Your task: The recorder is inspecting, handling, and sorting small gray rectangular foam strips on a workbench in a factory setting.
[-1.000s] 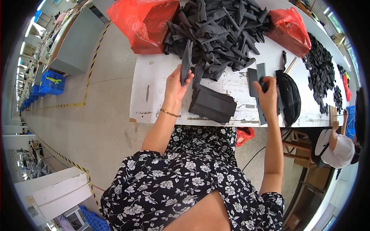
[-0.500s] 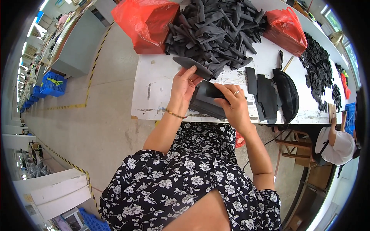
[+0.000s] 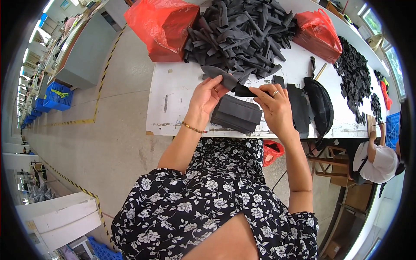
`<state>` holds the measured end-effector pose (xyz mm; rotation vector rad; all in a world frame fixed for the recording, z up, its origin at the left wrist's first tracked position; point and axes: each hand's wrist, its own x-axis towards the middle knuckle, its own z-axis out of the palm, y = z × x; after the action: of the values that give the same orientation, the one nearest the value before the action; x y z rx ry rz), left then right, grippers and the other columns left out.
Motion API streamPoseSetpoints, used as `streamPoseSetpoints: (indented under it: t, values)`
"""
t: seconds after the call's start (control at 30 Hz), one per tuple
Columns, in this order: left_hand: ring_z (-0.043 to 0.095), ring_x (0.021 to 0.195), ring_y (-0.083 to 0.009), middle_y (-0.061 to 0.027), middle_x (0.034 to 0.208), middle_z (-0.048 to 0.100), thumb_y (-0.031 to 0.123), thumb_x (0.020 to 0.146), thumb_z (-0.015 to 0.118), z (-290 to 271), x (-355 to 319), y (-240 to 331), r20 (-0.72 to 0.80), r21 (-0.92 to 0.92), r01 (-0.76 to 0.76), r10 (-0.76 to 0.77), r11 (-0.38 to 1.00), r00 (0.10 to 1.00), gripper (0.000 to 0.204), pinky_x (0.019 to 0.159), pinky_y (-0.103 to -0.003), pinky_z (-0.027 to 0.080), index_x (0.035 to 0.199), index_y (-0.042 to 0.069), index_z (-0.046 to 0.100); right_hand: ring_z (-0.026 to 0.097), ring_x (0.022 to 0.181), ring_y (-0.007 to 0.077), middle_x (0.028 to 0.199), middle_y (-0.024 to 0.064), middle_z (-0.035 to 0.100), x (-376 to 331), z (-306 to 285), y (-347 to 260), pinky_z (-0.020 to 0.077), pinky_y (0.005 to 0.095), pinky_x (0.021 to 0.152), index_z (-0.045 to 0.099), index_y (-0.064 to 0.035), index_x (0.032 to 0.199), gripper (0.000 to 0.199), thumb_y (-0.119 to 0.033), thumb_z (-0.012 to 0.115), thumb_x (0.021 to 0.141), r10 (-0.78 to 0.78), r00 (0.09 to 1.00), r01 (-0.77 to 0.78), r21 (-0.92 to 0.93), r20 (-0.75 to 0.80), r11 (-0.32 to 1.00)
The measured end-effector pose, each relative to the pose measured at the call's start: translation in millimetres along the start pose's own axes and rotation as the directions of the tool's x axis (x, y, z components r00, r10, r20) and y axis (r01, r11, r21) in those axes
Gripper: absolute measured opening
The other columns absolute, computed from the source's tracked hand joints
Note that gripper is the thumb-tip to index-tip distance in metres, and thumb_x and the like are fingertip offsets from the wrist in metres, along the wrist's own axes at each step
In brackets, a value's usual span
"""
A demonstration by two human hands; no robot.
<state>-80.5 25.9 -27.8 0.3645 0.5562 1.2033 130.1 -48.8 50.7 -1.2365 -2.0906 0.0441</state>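
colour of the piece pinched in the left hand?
Plain dark grey. The piece in the left hand shows best in the head view.

The dark grey piece (image 3: 220,78) looks like matt, pliable cloth, and the black strip (image 3: 244,91) meeting it appears smooth. Heaped strips (image 3: 242,37) have the same dull fabric look, while the flat stack (image 3: 237,113) is smooth-faced and matt. Both red bags (image 3: 167,34) (image 3: 320,37) are thin, crinkled, glossy plastic. The black pouch (image 3: 320,106) carries a slight sheen. The white surface (image 3: 171,95) is smooth but scuffed and worn in patches. A ring (image 3: 275,92) shines like metal; the floral garment (image 3: 195,190) is soft printed cloth, the stool (image 3: 331,162) brown wood.
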Motion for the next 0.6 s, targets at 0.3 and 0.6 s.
streamPoseSetpoints:
  t: [0.3,0.6]
  values:
    - [0.065,0.101,-0.0319,-0.0197,0.11,0.064,-0.003,0.092,0.051,9.1,-11.4,2.7,0.101,-0.009,0.068,-0.067,0.998,0.993,0.019,0.09,-0.044,0.056,0.11,-0.006,0.055,0.056,0.088,0.0212,0.093,0.0002,0.062,2.1,-1.1,8.2,0.0418,0.035,0.078,0.07,-0.0136,0.106,0.034,-0.004,0.067,0.073,-0.082,0.996,0.076,-0.201,-0.024,0.977]
    - [0.065,0.101,-0.0322,-0.0184,0.111,0.062,-0.003,0.093,0.048,49.6,-37.4,-2.2,0.066,0.138,-0.301,0.294,0.944,0.953,0.029,0.087,-0.047,0.057,0.122,-0.002,0.046,0.056,0.083,0.0202,0.091,-0.0008,0.062,3.3,4.1,0.6,0.0417,0.0345,0.075,0.071,-0.0117,0.101,0.032,-0.002,0.068,0.071,-0.115,0.962,0.051,-0.252,-0.247,0.966]
